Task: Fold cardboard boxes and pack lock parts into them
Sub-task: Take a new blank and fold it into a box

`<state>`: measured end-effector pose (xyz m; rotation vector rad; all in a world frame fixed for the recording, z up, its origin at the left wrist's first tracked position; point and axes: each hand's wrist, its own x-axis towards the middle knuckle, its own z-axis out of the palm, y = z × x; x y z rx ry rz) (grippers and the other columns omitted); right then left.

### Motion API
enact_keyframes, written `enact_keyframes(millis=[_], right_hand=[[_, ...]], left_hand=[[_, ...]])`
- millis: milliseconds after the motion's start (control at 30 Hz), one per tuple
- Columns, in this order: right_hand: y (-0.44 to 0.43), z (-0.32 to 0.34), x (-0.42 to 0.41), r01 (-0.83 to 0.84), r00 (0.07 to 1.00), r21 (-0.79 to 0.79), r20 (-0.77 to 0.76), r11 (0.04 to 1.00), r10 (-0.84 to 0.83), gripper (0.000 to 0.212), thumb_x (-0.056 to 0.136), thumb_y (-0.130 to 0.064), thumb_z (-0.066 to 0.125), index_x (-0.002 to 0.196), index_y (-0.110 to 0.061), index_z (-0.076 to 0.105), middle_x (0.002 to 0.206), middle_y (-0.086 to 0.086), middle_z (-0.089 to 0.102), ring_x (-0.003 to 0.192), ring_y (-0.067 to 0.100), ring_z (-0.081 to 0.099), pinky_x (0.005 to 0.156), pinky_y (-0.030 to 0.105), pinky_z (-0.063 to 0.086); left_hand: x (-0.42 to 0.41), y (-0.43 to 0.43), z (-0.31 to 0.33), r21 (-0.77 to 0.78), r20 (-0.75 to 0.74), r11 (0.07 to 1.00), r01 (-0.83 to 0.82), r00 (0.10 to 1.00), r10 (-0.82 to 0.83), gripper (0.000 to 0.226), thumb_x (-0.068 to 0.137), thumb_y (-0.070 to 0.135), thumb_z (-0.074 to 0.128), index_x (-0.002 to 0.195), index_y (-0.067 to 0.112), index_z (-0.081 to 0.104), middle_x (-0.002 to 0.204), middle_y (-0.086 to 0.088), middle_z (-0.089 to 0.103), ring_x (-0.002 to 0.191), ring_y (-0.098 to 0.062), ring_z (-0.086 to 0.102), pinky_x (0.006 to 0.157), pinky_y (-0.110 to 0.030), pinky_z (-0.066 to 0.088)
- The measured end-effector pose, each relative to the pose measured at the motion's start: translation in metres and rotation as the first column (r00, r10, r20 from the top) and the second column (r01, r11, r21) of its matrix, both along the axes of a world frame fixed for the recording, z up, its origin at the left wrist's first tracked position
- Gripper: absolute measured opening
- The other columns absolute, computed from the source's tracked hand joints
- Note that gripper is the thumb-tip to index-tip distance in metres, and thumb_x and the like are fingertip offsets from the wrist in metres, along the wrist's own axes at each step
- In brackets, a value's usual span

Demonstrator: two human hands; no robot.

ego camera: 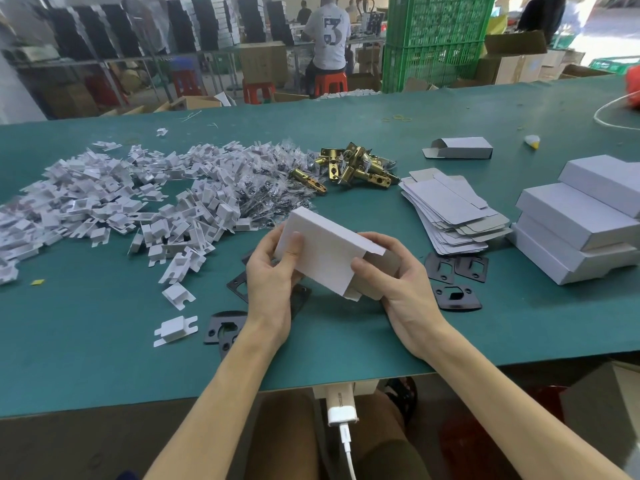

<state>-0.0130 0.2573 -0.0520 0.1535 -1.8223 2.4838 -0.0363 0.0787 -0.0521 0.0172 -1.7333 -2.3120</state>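
So, box: I saw the white box (325, 251) held tilted above the table (104, 341), near its front edge, between both hands.
Left hand: the left hand (270, 275) gripped the box's left end, with the thumb flat on the top face and the fingers curled underneath.
Right hand: the right hand (398, 282) gripped the right end, with the thumb at the lower corner and the fingers wrapped round a brown flap.
Box end: the right end stood open. I could not tell what was inside.
Plates: black plates (457, 296) lay on the table under the hands and just to their right.
Latches: brass latches (349, 168) were heaped beyond the box, mid-table.
Bags: clear bags (263, 188) of dark small parts lay just left of the latches.
Inserts: white inserts (104, 202) sprawled over the table's left half.
Blanks: flat blanks (450, 209) sat in a fanned stack to the right of the box.
Closed boxes: closed boxes (581, 230) were piled at the far right, just beside the blanks.
Spare box: one spare box (460, 147), open at its left end, lay beyond the blanks.
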Motion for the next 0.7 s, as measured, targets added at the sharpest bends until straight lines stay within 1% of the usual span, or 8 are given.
enact_keyframes(millis=[133, 200, 233, 300, 333, 467, 567, 700], right_hand=[[-0.002, -0.002, -0.002, 0.062, 0.998, -0.085, 0.012, 0.994, -0.061, 0.071, 0.072, -0.033, 0.082, 0.131, -0.005, 0.055, 0.124, 0.011, 0.071, 0.12, 0.03, 0.065, 0.106, 0.054, 0.049], [-0.004, -0.001, -0.003, 0.064, 0.998, -0.097, 0.03, 0.993, -0.062, 0.065, 0.081, -0.033, 0.075, 0.133, -0.002, 0.051, 0.125, 0.012, 0.071, 0.118, 0.031, 0.067, 0.103, 0.05, 0.052], [-0.004, 0.0, -0.003, 0.068, 0.997, -0.102, 0.043, 0.993, -0.063, 0.061, 0.085, -0.034, 0.071, 0.133, -0.002, 0.051, 0.123, 0.013, 0.072, 0.115, 0.033, 0.068, 0.099, 0.046, 0.054], [-0.006, 0.003, -0.004, 0.064, 0.995, -0.135, 0.079, 0.989, -0.053, 0.056, 0.091, -0.039, 0.064, 0.131, -0.003, 0.052, 0.118, 0.014, 0.073, 0.107, 0.035, 0.071, 0.086, 0.036, 0.06], [-0.007, 0.004, -0.004, 0.054, 0.995, -0.156, 0.094, 0.986, -0.04, 0.057, 0.091, -0.042, 0.062, 0.131, -0.003, 0.052, 0.116, 0.015, 0.073, 0.103, 0.034, 0.073, 0.08, 0.032, 0.061], [-0.008, 0.005, -0.004, 0.029, 0.993, -0.217, 0.114, 0.976, -0.004, 0.054, 0.099, -0.044, 0.05, 0.134, -0.003, 0.046, 0.107, 0.014, 0.075, 0.092, 0.036, 0.075, 0.072, 0.032, 0.062], [-0.006, 0.003, -0.006, 0.063, 0.991, -0.247, 0.127, 0.967, -0.032, 0.046, 0.105, -0.038, 0.046, 0.141, -0.01, 0.041, 0.109, 0.016, 0.071, 0.09, 0.038, 0.075, 0.071, 0.033, 0.062], [-0.003, 0.001, -0.007, 0.106, 0.99, -0.284, 0.117, 0.953, -0.075, 0.024, 0.108, -0.03, 0.046, 0.131, -0.024, 0.045, 0.1, 0.002, 0.075, 0.09, 0.036, 0.075, 0.07, 0.033, 0.061]], left_hand=[[0.002, -0.002, 0.006, 0.171, -0.024, 0.981, 0.096, 0.995, -0.093, 0.054, 0.089, 0.025, 0.068, 0.138, 0.003, 0.06, 0.112, -0.004, 0.072, 0.1, -0.015, 0.065, 0.069, -0.022, 0.056], [0.001, -0.005, 0.007, 0.243, -0.044, 0.959, 0.148, 0.989, -0.142, 0.05, 0.088, 0.02, 0.066, 0.136, 0.006, 0.06, 0.112, -0.004, 0.072, 0.099, -0.015, 0.066, 0.07, -0.022, 0.057], [0.0, -0.006, 0.008, 0.251, -0.054, 0.952, 0.174, 0.985, -0.165, 0.047, 0.087, 0.021, 0.064, 0.133, 0.011, 0.061, 0.113, -0.002, 0.073, 0.102, -0.015, 0.068, 0.077, -0.025, 0.059], [0.001, -0.004, 0.009, 0.235, -0.078, 0.95, 0.207, 0.978, -0.194, 0.046, 0.085, 0.022, 0.064, 0.13, 0.017, 0.061, 0.117, 0.002, 0.074, 0.112, -0.016, 0.068, 0.097, -0.036, 0.059], [0.002, -0.003, 0.01, 0.225, -0.092, 0.952, 0.21, 0.977, -0.193, 0.045, 0.084, 0.021, 0.064, 0.129, 0.018, 0.061, 0.117, 0.003, 0.075, 0.114, -0.016, 0.068, 0.101, -0.039, 0.055], [0.003, 0.002, 0.01, 0.172, -0.147, 0.964, 0.205, 0.973, -0.18, 0.04, 0.083, 0.013, 0.066, 0.122, 0.022, 0.061, 0.112, 0.007, 0.077, 0.111, -0.011, 0.07, 0.102, -0.037, 0.056], [0.004, 0.002, 0.008, 0.177, -0.152, 0.965, 0.193, 0.974, -0.167, 0.039, 0.084, 0.013, 0.066, 0.121, 0.024, 0.062, 0.128, -0.001, 0.07, 0.12, -0.015, 0.067, 0.103, -0.04, 0.057], [0.005, 0.007, 0.005, 0.025, -0.142, 0.98, 0.195, 0.971, -0.19, 0.037, 0.091, 0.02, 0.062, 0.126, 0.025, 0.058, 0.13, 0.001, 0.066, 0.12, -0.016, 0.065, 0.105, -0.048, 0.055]])
